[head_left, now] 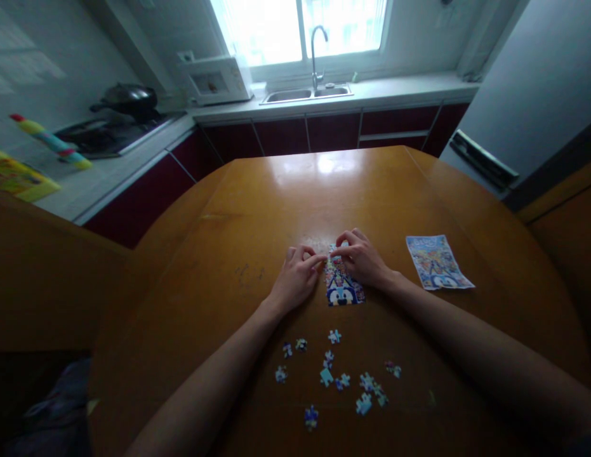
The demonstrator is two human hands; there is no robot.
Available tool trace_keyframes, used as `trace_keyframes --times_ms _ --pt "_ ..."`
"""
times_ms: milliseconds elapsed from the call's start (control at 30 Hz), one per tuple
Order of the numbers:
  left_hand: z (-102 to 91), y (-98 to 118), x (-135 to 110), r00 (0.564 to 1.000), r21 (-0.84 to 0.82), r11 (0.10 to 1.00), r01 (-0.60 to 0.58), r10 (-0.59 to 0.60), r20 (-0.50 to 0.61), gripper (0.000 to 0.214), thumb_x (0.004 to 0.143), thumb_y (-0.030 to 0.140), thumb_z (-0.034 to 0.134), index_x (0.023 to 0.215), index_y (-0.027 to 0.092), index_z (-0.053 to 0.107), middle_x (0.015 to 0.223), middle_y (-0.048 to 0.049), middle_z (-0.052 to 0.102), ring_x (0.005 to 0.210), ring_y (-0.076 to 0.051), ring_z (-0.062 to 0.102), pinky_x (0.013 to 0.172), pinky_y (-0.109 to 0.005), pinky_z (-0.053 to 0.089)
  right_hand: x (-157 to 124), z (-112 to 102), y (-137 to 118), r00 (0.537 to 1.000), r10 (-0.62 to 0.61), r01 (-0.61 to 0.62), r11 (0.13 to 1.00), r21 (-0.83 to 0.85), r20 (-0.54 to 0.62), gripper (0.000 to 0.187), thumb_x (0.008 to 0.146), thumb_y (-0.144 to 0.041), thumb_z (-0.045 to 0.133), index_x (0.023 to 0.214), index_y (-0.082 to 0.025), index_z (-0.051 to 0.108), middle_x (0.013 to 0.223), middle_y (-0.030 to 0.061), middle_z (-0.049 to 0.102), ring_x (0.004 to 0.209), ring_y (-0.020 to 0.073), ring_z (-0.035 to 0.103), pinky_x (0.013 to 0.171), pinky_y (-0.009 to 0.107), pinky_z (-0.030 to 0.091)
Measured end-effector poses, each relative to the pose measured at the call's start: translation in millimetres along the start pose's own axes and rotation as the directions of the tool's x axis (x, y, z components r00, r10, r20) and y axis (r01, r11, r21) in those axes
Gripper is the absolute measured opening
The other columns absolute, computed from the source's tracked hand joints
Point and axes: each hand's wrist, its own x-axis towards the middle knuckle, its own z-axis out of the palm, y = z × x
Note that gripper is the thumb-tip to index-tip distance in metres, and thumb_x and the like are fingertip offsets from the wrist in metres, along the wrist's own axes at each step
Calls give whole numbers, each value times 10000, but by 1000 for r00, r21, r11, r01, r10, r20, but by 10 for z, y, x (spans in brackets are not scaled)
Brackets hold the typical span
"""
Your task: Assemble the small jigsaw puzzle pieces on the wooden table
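A partly assembled jigsaw puzzle [343, 289] with a blue cartoon face lies in the middle of the round wooden table [238, 209]. My left hand [296, 277] rests at its left edge, fingers curled and pinched against the puzzle's upper part. My right hand [362, 256] sits on its upper right, fingers bent and pinching at the same spot. Whether either pinch holds a piece is hidden. Several loose puzzle pieces [331, 369] are scattered on the table nearer to me.
A printed reference picture [437, 261] lies flat to the right of the puzzle. Behind the table runs a kitchen counter with a sink [306, 94], a microwave [216, 80] and a stove with a wok [128, 98]. A refrigerator [524, 95] stands at the right.
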Motion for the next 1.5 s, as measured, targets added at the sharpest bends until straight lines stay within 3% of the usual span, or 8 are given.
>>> trace_keyframes --times_ms 367,633,1067,1200,1367,1500 --pt "8 15 10 999 -18 999 41 -41 -30 366 870 19 510 1158 215 622 1128 -66 545 1087 -245 454 1011 -428 467 22 -3 -35 999 17 -16 1000 -20 49 252 842 -77 619 885 -254 793 1011 74 641 989 249 479 895 403 439" --pt "-5 10 0 1000 14 1000 -9 9 10 427 884 60 549 1220 295 665 1142 -61 530 1074 -247 445 1018 -446 469 30 -39 -68 998 20 -20 1000 -2 65 246 858 -93 625 902 -269 793 1013 80 626 995 250 476 888 407 440" --pt "28 -6 1 1000 36 999 -2 1 18 438 876 49 542 1233 279 648 1184 -65 505 1103 -253 434 1046 -447 449 21 18 -69 998 37 -36 999 -14 58 183 873 -124 619 927 -227 760 1033 92 635 1023 257 477 917 415 438" --pt "31 -5 5 999 60 998 -12 10 47 454 872 42 519 1255 271 603 1236 -70 480 1146 -261 420 1074 -457 428 19 12 -86 994 89 -87 996 36 -63 224 881 -97 565 891 -218 753 986 86 645 1003 249 501 897 396 446" --pt "43 -10 2 999 59 998 -21 19 34 463 885 44 481 1294 253 544 1275 -80 464 1169 -261 425 1088 -462 410 69 -205 -101 915 223 -200 974 102 -336 266 901 -99 501 862 -211 740 900 85 650 955 256 533 857 409 446" --pt "70 -38 6 998 -20 999 26 -27 -48 497 863 12 468 1309 230 495 1281 -82 468 1191 -248 438 1101 -440 401 61 -502 -241 905 217 -188 976 113 -367 246 903 -114 515 885 -214 740 910 88 657 959 259 554 856 415 447"
